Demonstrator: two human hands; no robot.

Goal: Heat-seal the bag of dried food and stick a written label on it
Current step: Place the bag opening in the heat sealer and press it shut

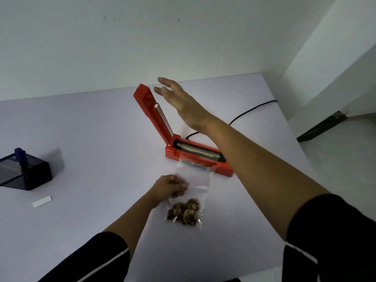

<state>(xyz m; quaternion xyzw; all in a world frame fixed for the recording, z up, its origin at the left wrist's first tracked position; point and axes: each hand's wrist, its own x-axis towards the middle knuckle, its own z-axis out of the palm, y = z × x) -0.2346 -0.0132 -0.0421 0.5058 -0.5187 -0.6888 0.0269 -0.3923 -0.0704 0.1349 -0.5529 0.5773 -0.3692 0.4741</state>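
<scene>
A clear plastic bag (195, 186) lies on the white table (91, 129), with brown dried food (184, 212) bunched at its near end. Its far, open end rests on the base of a red heat sealer (203, 157). The sealer's lid (152, 110) stands raised, tilted up to the left. My left hand (172, 186) pinches the bag's left edge, fingers curled. My right hand (179, 98) hovers in the air just right of the raised lid's top, fingers spread and straight, holding nothing. A small white label strip (42, 201) lies flat at the left.
A dark mesh pen holder (24, 171) with a blue pen (19, 154) stands at the left edge. The sealer's black cord (250, 110) runs back right over the table. A white wall rises behind the table, and the table's right edge drops to the floor.
</scene>
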